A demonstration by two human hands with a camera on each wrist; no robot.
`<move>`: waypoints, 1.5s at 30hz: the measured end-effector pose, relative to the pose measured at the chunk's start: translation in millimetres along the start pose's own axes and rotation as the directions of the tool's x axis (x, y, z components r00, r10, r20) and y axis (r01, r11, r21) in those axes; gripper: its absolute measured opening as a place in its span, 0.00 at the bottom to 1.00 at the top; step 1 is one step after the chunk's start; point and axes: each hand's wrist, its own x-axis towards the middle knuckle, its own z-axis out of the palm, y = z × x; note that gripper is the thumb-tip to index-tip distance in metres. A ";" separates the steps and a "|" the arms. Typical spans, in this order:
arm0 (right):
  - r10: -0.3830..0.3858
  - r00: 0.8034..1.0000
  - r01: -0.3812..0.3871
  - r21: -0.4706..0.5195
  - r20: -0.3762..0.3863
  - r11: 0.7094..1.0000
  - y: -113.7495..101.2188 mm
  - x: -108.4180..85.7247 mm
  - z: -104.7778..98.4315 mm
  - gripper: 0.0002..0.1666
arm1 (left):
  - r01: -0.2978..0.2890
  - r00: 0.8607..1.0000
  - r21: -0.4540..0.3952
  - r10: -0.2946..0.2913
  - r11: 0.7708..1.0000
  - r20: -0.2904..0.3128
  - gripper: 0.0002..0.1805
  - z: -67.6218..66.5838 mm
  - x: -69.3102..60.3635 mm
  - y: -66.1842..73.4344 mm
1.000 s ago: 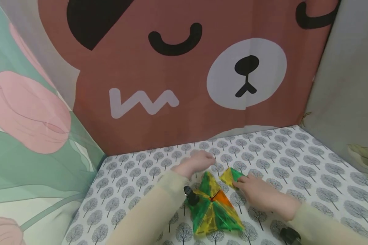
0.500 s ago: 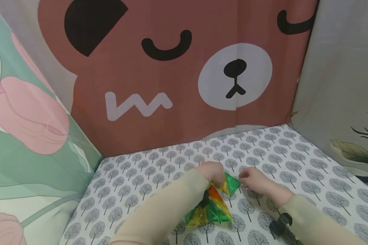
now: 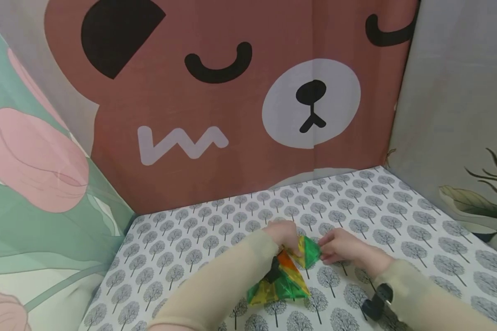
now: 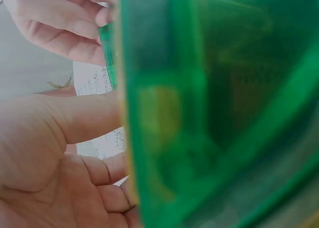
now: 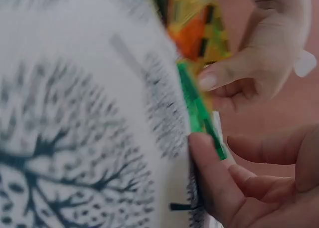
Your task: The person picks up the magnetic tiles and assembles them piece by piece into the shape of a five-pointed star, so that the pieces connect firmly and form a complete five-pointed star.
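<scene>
Translucent magnetic tiles lie in front of me. A flat piece of joined triangles, yellow beside green (image 3: 312, 253), sits between my hands. My left hand (image 3: 285, 234) bends over its yellow side, and in the right wrist view the left thumb (image 5: 214, 78) presses on it. At the green corner, my right hand (image 3: 341, 246) has its fingers; in the right wrist view that corner lies between thumb and index finger. Below the left wrist stands a larger green, yellow and orange tile build (image 3: 279, 285), partly hidden by the left sleeve. Its green side (image 4: 164, 113) fills much of the left wrist view.
White cloth with grey trees (image 3: 182, 248) covers the table. Behind it hangs a brown bear curtain (image 3: 190, 105). A tulip curtain (image 3: 37, 161) borders the left, and a pale grey curtain (image 3: 447, 101) the right.
My left hand has come right and down over the yellow side of the flat piece. The right hand moved off that piece, then came back to its green corner. The head view has shifted slightly.
</scene>
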 end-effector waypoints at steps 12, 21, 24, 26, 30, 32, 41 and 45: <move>-0.008 1.000 0.007 0.137 0.007 0.990 10.3 -6.4 -7.2 0.17 | -0.215 0.976 -0.370 0.186 0.904 -0.113 0.03 -7.4 3.2 -18.4; -0.044 0.995 0.022 0.239 0.086 0.971 -0.5 -18.4 8.8 0.25 | -0.299 0.949 -0.476 0.309 0.827 -0.059 0.10 -25.3 -5.6 -45.4; -0.057 0.993 0.030 0.241 0.107 0.970 -2.6 -20.4 19.2 0.22 | -0.300 0.947 -0.429 0.320 0.852 -0.027 0.10 -26.5 -6.8 -50.8; -0.055 0.991 0.023 0.250 0.121 0.968 -2.2 -20.3 25.4 0.19 | -0.316 0.941 -0.388 0.337 0.866 -0.015 0.10 -26.5 -7.0 -52.9; -0.047 0.991 0.012 0.258 0.127 0.966 1.1 -18.5 35.6 0.16 | -0.359 0.927 -0.305 0.375 0.882 -0.008 0.09 -23.6 -4.5 -55.4; -0.041 0.992 0.008 0.264 0.118 0.965 3.1 -17.6 39.2 0.16 | -0.374 0.922 -0.273 0.387 0.886 -0.008 0.09 -22.3 -2.7 -55.5; -0.059 0.991 0.028 0.244 0.122 0.969 6.4 -17.0 50.3 0.13 | -0.389 0.914 -0.261 0.405 0.884 0.009 0.09 -20.1 -2.3 -49.7; -0.075 0.989 0.042 0.236 0.130 0.971 6.6 -17.7 52.0 0.10 | -0.403 0.907 -0.254 0.421 0.879 0.020 0.09 -18.4 -2.9 -45.6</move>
